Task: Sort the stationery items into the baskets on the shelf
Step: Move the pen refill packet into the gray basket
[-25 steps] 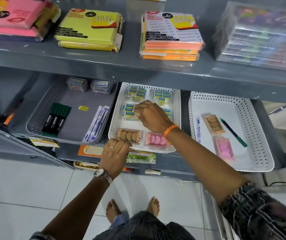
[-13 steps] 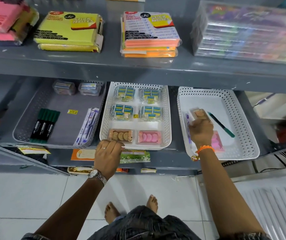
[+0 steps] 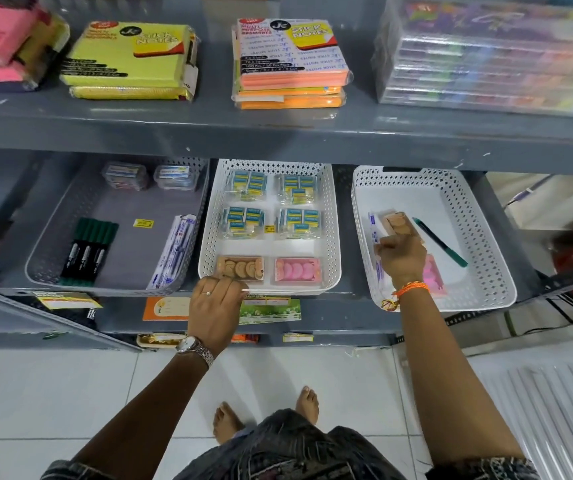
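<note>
Three baskets stand on the lower shelf. My left hand [image 3: 215, 306] is curled over the front rim of the middle white basket [image 3: 334, 237], which holds several blue-yellow eraser packs [image 3: 245, 220], a brown eraser pack [image 3: 240, 268] and a pink eraser pack [image 3: 297, 270]. My right hand [image 3: 401, 259] is inside the right white basket [image 3: 479, 237], fingers closed on the near end of a second brown eraser pack [image 3: 397, 223]. A second pink eraser pack [image 3: 434, 275] lies partly under my wrist. A green pen [image 3: 440, 242] and a packaged blue pen [image 3: 374, 230] lie beside it.
The grey basket [image 3: 105, 289] on the left holds green markers [image 3: 89, 247], a pen pack [image 3: 174, 251] and two clear boxes [image 3: 150, 174]. On the upper shelf [image 3: 278, 133] lie sticky-note packs [image 3: 292, 64] and a wrapped stack of pen sets [image 3: 492, 57]. Below is tiled floor.
My right hand left the middle basket, moved right into the right basket and closed on the brown eraser pack. My left hand stayed on the middle basket's rim.
</note>
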